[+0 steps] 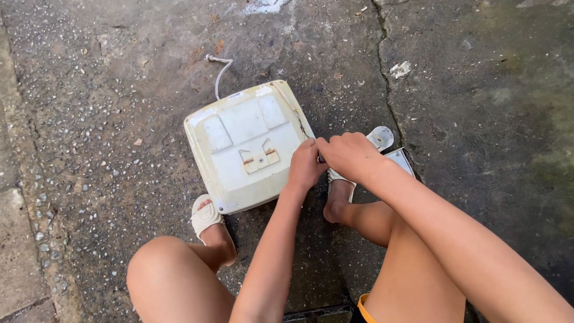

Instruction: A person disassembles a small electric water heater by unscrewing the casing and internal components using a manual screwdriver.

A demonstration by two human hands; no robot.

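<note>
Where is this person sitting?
Probably outdoors, on a yard or pavement: rough, cracked concrete ground, sandals on the feet, and both hands, left hand and right hand, working at a cream appliance casing lying on the ground.

Bare concrete (pixel 119 119) left of casing (pixel 245 143); feet crowd near side.

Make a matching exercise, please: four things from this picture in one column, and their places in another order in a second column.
1. cream plastic housing
2. white cable
3. left hand
4. right hand

a. at the housing's right edge
b. touching the left hand from the right
c. running from the housing's far edge
d. flat on the concrete between the feet

Pairs: 1-d, 2-c, 3-a, 4-b
</note>
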